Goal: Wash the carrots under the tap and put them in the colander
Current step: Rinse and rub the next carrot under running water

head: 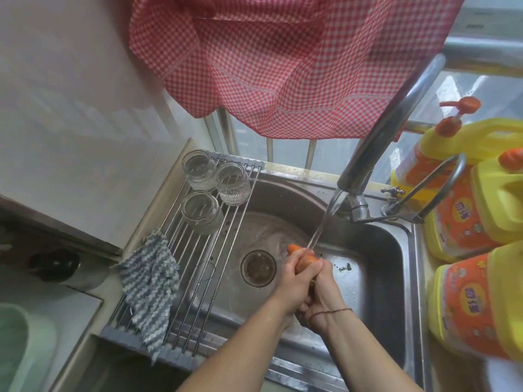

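Observation:
An orange carrot is held over the steel sink, right under the stream of water from the tap. My left hand wraps its near part from the left, and my right hand clasps it from the right. Only the carrot's far end shows beyond my fingers. A pale green container, possibly the colander, sits blurred at the bottom left on the counter.
A roll-up rack spans the sink's left side with three upturned glass jars and a blue-white cloth. The drain strainer lies left of my hands. Yellow detergent jugs crowd the right counter. A red checked cloth hangs above.

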`<state>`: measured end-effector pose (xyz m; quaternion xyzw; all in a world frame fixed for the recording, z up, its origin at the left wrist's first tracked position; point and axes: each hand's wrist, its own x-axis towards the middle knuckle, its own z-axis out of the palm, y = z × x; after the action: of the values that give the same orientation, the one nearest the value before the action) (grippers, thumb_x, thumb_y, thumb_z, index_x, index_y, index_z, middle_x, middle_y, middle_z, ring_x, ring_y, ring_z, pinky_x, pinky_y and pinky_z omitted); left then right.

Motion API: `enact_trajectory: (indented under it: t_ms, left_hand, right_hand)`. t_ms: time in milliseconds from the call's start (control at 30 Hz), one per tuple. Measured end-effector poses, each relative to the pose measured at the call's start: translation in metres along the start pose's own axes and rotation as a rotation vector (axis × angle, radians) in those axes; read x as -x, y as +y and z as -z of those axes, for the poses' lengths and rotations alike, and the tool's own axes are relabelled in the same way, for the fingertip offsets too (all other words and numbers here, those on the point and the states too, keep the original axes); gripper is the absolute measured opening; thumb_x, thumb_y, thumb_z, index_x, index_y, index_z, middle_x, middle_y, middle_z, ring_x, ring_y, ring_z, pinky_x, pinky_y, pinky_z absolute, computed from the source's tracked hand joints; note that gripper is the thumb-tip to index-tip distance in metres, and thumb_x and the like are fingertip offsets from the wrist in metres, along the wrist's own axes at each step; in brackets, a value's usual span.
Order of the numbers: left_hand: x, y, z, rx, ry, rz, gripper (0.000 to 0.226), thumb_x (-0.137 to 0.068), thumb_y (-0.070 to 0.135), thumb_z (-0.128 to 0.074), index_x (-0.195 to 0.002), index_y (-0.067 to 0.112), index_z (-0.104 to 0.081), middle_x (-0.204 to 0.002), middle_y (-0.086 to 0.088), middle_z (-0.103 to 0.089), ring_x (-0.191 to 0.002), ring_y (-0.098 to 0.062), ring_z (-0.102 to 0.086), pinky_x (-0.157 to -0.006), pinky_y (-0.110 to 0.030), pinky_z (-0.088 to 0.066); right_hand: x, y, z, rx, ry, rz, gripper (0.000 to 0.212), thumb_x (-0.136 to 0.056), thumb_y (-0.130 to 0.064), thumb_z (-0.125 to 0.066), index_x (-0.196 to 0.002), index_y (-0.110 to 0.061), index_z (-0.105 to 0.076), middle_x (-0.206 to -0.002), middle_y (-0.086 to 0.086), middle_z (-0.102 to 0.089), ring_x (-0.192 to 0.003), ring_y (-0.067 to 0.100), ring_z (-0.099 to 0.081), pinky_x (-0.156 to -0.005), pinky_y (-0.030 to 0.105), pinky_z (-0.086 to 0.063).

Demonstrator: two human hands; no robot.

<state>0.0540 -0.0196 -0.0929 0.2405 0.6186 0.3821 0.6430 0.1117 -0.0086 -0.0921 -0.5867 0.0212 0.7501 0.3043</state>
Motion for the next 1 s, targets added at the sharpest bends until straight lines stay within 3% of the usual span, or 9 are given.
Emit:
enact_trajectory:
  t_ms: [67, 133, 267, 367, 400, 467, 567, 867, 1000]
  left_hand:
    - [-0.002, 0.001, -0.005, 0.054, 0.079, 0.058, 0.013, -0.095, 0.030, -0.061, -0.105, 0.021, -0.063, -0.065, 0.006, -0.056, -0.033, -0.001, -0.038, -0.032, -0.012, -0.027]
    - [-0.004, 0.000, -0.005, 0.024, 0.145, 0.084, 0.021, -0.097, 0.039, -0.056, -0.098, 0.020, -0.065, -0.062, 0.006, -0.059, -0.032, -0.003, -0.037, -0.032, -0.013, -0.026]
    - [0.006, 0.002, 0.004, 0.109, -0.065, 0.011, 0.027, -0.103, 0.039, -0.041, -0.124, 0.029, -0.055, -0.082, -0.006, -0.066, -0.030, -0.005, -0.031, -0.030, -0.013, -0.022]
    - [0.011, 0.002, 0.015, 0.092, -0.178, -0.027, 0.037, -0.105, 0.030, -0.035, -0.142, 0.028, -0.040, -0.051, -0.012, -0.049, -0.034, 0.000, -0.036, -0.033, -0.013, -0.029]
    - [0.011, 0.000, 0.020, 0.088, -0.215, -0.031, 0.039, -0.106, 0.028, -0.035, -0.145, 0.029, -0.036, -0.050, -0.019, -0.037, -0.037, 0.000, -0.036, -0.036, -0.013, -0.031]
    - [0.012, -0.001, 0.024, 0.094, -0.258, -0.031, 0.041, -0.105, 0.027, -0.036, -0.146, 0.032, -0.034, -0.050, -0.006, -0.029, -0.040, -0.003, -0.031, -0.037, -0.013, -0.029]
    - [0.012, -0.001, 0.021, 0.086, -0.159, -0.007, 0.032, -0.105, 0.031, -0.039, -0.136, 0.028, -0.043, -0.047, 0.007, -0.036, -0.034, -0.002, -0.025, -0.032, -0.013, -0.021]
    - [0.004, 0.003, 0.006, 0.131, 0.117, 0.142, 0.024, -0.095, 0.045, -0.058, -0.102, 0.023, -0.065, -0.063, -0.001, -0.050, -0.029, -0.006, -0.022, -0.033, -0.009, -0.016]
    - [0.003, 0.001, 0.006, 0.067, 0.036, 0.020, 0.029, -0.099, 0.040, -0.052, -0.121, 0.021, -0.058, -0.079, -0.001, -0.059, -0.030, -0.001, -0.033, -0.031, -0.012, -0.022]
  right_hand:
    - [-0.002, 0.001, 0.001, 0.002, 0.016, 0.004, 0.052, -0.085, -0.061, -0.039, -0.062, -0.018, -0.058, -0.042, -0.002, -0.035, -0.025, 0.008, -0.023, -0.034, 0.008, -0.017]
    - [-0.003, 0.001, 0.002, 0.008, 0.032, -0.007, 0.054, -0.088, -0.060, -0.039, -0.055, -0.019, -0.050, -0.034, -0.002, -0.029, -0.021, 0.008, -0.020, -0.032, 0.007, -0.017]
    - [-0.009, -0.002, 0.005, 0.001, 0.015, -0.022, 0.061, -0.084, -0.067, -0.035, -0.057, -0.016, -0.056, -0.039, 0.000, -0.034, -0.024, 0.009, -0.021, -0.039, 0.008, -0.019]
    - [-0.007, -0.008, 0.005, -0.045, -0.054, -0.060, 0.062, -0.083, -0.064, -0.034, -0.055, -0.017, -0.064, -0.041, -0.003, -0.028, -0.026, 0.008, -0.020, -0.040, 0.009, -0.018]
    - [-0.006, -0.008, 0.004, -0.064, -0.070, -0.071, 0.060, -0.084, -0.062, -0.034, -0.058, -0.019, -0.067, -0.041, -0.004, -0.027, -0.025, 0.008, -0.018, -0.037, 0.007, -0.018]
    - [-0.006, -0.004, 0.002, -0.098, -0.098, -0.080, 0.053, -0.084, -0.061, -0.035, -0.074, -0.024, -0.072, -0.048, -0.002, -0.028, -0.025, 0.008, -0.016, -0.033, 0.007, -0.020]
    - [-0.003, 0.003, -0.001, -0.112, -0.083, -0.051, 0.053, -0.085, -0.062, -0.036, -0.065, -0.021, -0.062, -0.043, -0.003, -0.029, -0.024, 0.007, -0.018, -0.034, 0.007, -0.018]
    - [-0.001, 0.014, -0.003, -0.070, -0.042, 0.058, 0.051, -0.092, -0.061, -0.038, -0.070, -0.018, -0.054, -0.034, -0.004, -0.035, -0.021, 0.005, -0.021, -0.031, 0.006, -0.015]
    - [-0.007, 0.010, -0.002, -0.034, -0.028, 0.093, 0.049, -0.091, -0.059, -0.038, -0.087, -0.019, -0.065, -0.048, -0.001, -0.044, -0.025, 0.008, -0.023, -0.036, 0.008, -0.021]
